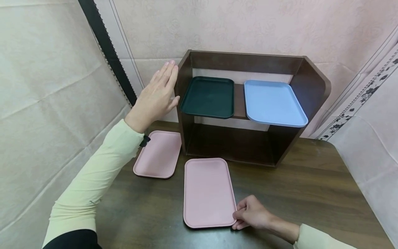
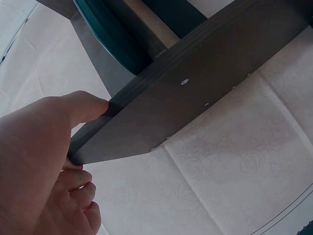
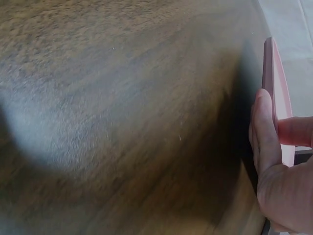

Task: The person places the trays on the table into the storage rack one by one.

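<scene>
My right hand [image 1: 252,214] pinches the near right corner of a pink tray [image 1: 209,190], thumb on the upper face and fingers beneath. In the right wrist view, that tray [image 3: 268,63] is seen edge-on with a dark shadow beside it. A dark brown two-level shelf [image 1: 245,57] stands at the back of the table. Beside its left panel is my left hand [image 1: 157,95], fingers straight in the head view. The left wrist view has the thumb [image 2: 90,105] against the panel's front edge. The other fingers are partly hidden there.
On the upper shelf level lie a dark green tray [image 1: 209,97] and a light blue tray [image 1: 275,103]. Another pink tray [image 1: 160,154] lies on the wooden table [image 1: 311,183], left of the shelf. Pale cloth [image 1: 248,24] hangs behind and at both sides.
</scene>
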Tool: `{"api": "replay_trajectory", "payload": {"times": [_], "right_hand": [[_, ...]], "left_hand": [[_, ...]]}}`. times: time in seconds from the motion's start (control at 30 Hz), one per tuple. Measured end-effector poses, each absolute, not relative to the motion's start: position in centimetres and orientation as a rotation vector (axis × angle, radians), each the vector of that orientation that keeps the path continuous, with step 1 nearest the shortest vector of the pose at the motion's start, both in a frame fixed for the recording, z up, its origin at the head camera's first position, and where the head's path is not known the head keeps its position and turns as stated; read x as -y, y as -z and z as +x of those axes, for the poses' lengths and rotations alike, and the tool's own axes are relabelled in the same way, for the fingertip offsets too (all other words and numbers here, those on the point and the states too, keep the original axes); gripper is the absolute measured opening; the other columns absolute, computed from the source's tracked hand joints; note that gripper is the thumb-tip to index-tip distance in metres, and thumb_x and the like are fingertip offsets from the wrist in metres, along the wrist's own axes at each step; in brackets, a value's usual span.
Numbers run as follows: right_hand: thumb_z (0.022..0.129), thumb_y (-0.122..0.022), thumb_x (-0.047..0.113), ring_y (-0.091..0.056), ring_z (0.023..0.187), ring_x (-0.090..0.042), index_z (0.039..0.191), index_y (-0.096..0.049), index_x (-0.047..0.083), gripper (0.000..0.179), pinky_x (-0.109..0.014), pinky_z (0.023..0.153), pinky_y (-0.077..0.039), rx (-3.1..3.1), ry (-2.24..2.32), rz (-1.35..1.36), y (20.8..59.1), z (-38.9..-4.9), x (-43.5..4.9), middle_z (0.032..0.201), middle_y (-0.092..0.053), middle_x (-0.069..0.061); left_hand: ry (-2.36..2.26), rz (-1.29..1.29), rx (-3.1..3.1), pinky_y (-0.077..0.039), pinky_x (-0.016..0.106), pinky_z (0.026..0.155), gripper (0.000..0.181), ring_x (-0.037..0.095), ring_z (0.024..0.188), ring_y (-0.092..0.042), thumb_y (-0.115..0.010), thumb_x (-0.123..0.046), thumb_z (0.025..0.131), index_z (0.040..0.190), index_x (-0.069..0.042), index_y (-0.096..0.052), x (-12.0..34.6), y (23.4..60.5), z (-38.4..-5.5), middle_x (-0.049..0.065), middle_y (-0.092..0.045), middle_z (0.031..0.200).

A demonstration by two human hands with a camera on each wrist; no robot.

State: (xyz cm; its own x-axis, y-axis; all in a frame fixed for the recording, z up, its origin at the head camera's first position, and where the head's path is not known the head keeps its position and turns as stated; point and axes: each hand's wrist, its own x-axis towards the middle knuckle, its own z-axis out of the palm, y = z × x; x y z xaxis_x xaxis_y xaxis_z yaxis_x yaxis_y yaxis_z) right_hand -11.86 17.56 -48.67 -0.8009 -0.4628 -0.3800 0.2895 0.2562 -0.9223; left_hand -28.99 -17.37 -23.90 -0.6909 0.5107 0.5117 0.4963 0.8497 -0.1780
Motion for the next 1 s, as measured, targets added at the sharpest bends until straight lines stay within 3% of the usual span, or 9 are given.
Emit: {"api": "replay_trajectory", "payload": {"times": [1.0], "right_hand": [[0.098, -0.064, -0.002, -0.079, 0.074, -0.018, 0.104, -0.068, -0.019, 0.018, -0.028, 0.07, -0.066, -2.064, 1.585, -0.128, 45.7, -15.7, -19.3, 0.089, -0.079, -0.027]], "left_hand": [[-0.051, -0.702, 2.502, -0.022, 0.049, 0.134, 0.082, 0.038, 0.165, -0.019, -0.065, -0.024, 0.104, 0.164, 0.009, -0.019, 17.2, 23.8, -28.7, 0.025, -0.018, 0.175]]}}
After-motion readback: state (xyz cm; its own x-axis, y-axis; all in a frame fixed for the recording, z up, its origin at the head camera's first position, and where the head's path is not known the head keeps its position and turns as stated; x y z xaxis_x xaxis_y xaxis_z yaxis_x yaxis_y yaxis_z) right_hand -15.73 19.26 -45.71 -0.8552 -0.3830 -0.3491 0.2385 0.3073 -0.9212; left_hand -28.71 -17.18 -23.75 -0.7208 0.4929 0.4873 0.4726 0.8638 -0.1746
